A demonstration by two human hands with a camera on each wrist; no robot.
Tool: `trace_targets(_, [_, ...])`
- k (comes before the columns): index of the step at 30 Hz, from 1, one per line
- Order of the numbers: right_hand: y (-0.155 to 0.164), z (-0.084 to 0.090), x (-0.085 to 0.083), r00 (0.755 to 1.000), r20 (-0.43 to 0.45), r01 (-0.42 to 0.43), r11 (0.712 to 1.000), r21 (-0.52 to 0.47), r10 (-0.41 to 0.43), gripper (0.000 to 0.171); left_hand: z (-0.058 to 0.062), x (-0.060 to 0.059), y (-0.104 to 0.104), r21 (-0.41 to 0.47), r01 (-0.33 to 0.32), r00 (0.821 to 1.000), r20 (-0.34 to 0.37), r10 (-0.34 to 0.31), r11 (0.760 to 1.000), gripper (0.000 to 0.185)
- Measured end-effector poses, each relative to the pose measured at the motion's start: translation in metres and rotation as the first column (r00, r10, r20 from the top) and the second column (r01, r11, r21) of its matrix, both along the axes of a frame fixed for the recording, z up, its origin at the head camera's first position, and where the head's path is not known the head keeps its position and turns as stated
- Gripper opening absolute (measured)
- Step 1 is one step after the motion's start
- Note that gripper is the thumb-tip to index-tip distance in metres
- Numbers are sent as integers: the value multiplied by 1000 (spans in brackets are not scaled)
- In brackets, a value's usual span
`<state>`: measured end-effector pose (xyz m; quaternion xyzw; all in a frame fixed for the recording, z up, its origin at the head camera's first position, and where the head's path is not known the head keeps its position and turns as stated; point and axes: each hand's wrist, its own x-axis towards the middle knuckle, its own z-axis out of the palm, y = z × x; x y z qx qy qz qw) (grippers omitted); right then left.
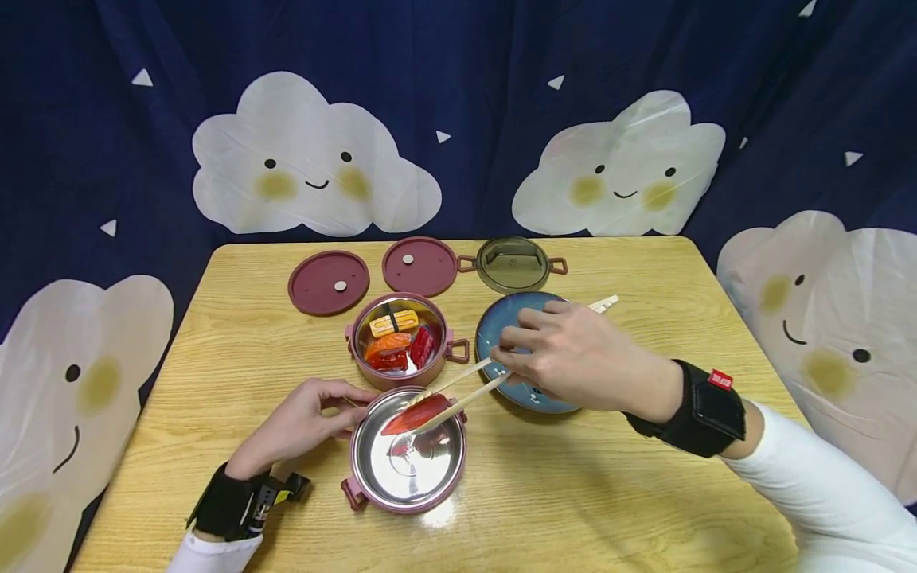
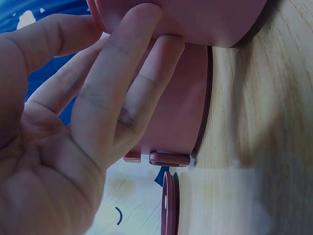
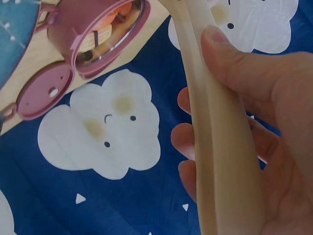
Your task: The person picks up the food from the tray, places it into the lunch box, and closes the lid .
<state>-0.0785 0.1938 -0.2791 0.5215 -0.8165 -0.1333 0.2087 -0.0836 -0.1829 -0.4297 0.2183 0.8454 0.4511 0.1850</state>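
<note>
My right hand (image 1: 512, 350) (image 3: 220, 73) grips a pair of pale chopsticks (image 1: 458, 390) (image 3: 205, 122). Their tips pinch a red tuna slice (image 1: 415, 414) just above the near pink container's steel bowl (image 1: 408, 473). My left hand (image 1: 351, 398) (image 2: 146, 29) lies at that container's upper left, fingers fairly straight against its pink wall (image 2: 205, 19). Right behind it, a second pink container (image 1: 387, 378) (image 2: 186, 98) (image 3: 98, 34) holds a yellow egg piece, an orange salmon piece and red pieces.
A blue plate (image 1: 501, 318) lies under my right hand. Two maroon lids (image 1: 328, 282) (image 1: 419, 265) and a clear lid with handles (image 1: 512, 264) line the far edge of the wooden table (image 1: 609, 493). A dark cloud-print curtain hangs behind.
</note>
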Motion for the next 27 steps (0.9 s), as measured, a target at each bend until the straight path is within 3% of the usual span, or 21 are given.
trace_targets(13, [-16, -26, -2, 999, -20, -30, 999, 18, 31, 21, 0, 1, 0, 2, -6, 1000, -13, 6, 1000, 25])
trace_targets(27, [-28, -42, -4, 1000, -5, -1, 999, 44, 1, 13, -2, 1, 1, 3, -7, 1000, -8, 7, 1000, 25])
